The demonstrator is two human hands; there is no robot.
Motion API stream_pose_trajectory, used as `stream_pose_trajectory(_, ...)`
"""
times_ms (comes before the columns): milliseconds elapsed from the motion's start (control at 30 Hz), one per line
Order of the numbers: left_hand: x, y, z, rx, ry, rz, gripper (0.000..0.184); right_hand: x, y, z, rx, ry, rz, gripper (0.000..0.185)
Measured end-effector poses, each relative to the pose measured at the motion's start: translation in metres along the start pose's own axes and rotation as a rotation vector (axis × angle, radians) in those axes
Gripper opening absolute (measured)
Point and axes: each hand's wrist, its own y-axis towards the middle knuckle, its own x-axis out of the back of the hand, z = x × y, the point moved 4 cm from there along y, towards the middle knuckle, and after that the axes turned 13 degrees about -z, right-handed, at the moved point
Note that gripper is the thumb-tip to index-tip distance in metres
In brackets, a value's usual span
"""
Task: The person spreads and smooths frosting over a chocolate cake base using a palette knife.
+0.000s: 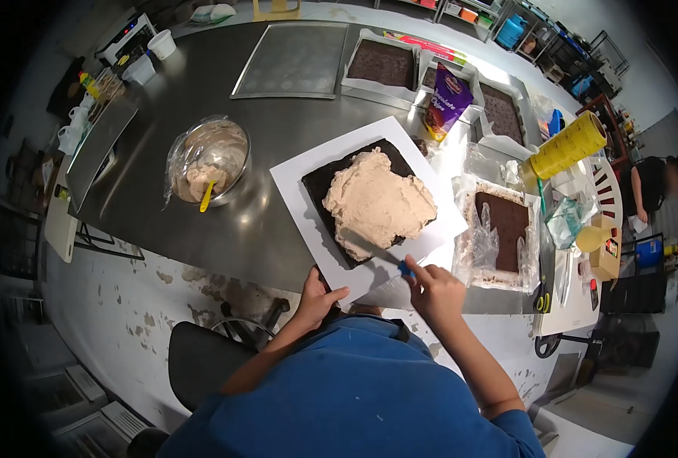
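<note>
A square dark chocolate cake (314, 183) lies on a white cake board (289, 172) in front of me. Thick light-brown frosting (381, 195) covers much of its top, while dark edges and corners still show. My left hand (320, 300) grips the board's near edge, thumb on top and the other fingers mostly hidden beneath. My right hand (437, 294) is closed around the blue handle of a spatula (381, 256). The spatula's metal blade touches the frosting at the near side of the cake.
A bowl (240, 164) of frosting with a yellow spatula (208, 197) stands left. Cake pans (385, 88), a purple chocolate chips bag (447, 103) and a flat metal tray (289, 61) sit at the back. Another cake (501, 233) and yellow film roll (568, 146) are right. A person (656, 191) stands far right.
</note>
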Motion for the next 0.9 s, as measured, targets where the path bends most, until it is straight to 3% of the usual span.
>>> stream_pose_trajectory(100, -0.001, 0.000, 0.003, 0.025, 0.020, -0.007, 0.054, -0.004, 0.012, -0.021, -0.027, -0.081, -0.159, 0.030)
stream_pose_trajectory(200, -0.003, -0.001, 0.003, 0.014, 0.032, -0.023, 0.055, -0.005, 0.012, -0.031, -0.086, -0.159, -0.164, 0.027)
stream_pose_trajectory(367, -0.003, 0.000, 0.005, 0.025, 0.023, -0.009, 0.058, -0.002, -0.006, -0.003, -0.108, 0.116, 0.041, 0.028)
stream_pose_trajectory(433, -0.003, 0.000, 0.005, 0.013, 0.026, 0.002, 0.059, -0.002, -0.004, -0.008, -0.088, 0.110, 0.019, 0.027)
stream_pose_trajectory(533, -0.007, -0.001, 0.008, 0.033, 0.029, 0.016, 0.063, -0.004, 0.009, -0.036, -0.044, -0.062, -0.121, 0.027)
stream_pose_trajectory(667, -0.014, 0.000, 0.017, 0.036, 0.109, 0.097, 0.070, -0.004, 0.025, -0.049, -0.126, -0.174, -0.104, 0.026)
stream_pose_trajectory(733, -0.014, -0.001, 0.019, 0.046, 0.147, 0.150, 0.072, -0.009, 0.027, -0.043, -0.276, -0.068, 0.034, 0.025)
stream_pose_trajectory(833, -0.010, -0.002, 0.016, 0.072, 0.056, 0.290, 0.068, -0.008, 0.023, -0.018, -0.232, 0.097, 0.205, 0.027)
stream_pose_trajectory(900, 0.002, 0.003, 0.014, 0.257, 0.164, 0.321, 0.061, -0.004, 0.026, -0.015, -0.201, 0.129, 0.242, 0.028)
